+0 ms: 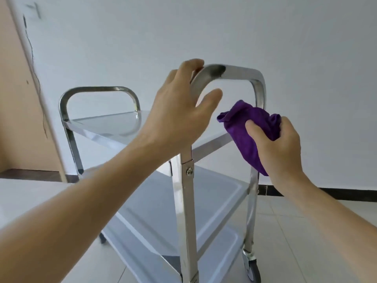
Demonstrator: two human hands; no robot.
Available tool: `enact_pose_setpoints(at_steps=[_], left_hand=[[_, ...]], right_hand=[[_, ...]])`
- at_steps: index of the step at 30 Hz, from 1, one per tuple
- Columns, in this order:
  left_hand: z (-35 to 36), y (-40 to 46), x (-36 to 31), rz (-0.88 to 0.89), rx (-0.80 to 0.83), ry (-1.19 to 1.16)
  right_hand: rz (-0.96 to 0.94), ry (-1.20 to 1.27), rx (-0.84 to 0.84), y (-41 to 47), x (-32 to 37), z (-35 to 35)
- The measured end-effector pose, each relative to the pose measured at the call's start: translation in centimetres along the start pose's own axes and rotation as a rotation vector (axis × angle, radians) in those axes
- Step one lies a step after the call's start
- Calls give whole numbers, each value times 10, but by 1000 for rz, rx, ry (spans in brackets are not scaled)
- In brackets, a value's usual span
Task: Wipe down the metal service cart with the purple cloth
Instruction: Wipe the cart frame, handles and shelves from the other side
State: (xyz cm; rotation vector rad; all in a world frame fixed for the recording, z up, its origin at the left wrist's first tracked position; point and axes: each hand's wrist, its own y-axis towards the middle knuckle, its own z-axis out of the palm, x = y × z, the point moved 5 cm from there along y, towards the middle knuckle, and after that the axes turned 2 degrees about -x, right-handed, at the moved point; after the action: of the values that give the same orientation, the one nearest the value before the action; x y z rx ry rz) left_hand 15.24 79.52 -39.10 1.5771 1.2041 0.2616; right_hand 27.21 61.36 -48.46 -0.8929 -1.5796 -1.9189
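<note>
Head view: my left hand (179,111) grips the cart (234,71) handle. My right hand (279,148) clutches the cloth (244,127) beside its far post.

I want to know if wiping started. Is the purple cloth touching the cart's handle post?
Cannot tell. In the head view the purple cloth, bunched in the right hand, overlaps the near handle's right post, but contact isn't plainly shown.
</note>
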Motion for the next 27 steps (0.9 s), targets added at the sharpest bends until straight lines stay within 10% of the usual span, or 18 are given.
enact_pose_setpoints(at_steps=[8, 18, 27], left_hand=[[-69, -34, 27, 46, -124, -74], [-167, -58, 70, -22, -225, -97], [-227, -72, 112, -54, -302, 22]], right_hand=[[-172, -39, 165, -38, 43, 77], [-620, -143, 863, -145, 106, 174], [-1045, -532, 773, -191, 149, 275]])
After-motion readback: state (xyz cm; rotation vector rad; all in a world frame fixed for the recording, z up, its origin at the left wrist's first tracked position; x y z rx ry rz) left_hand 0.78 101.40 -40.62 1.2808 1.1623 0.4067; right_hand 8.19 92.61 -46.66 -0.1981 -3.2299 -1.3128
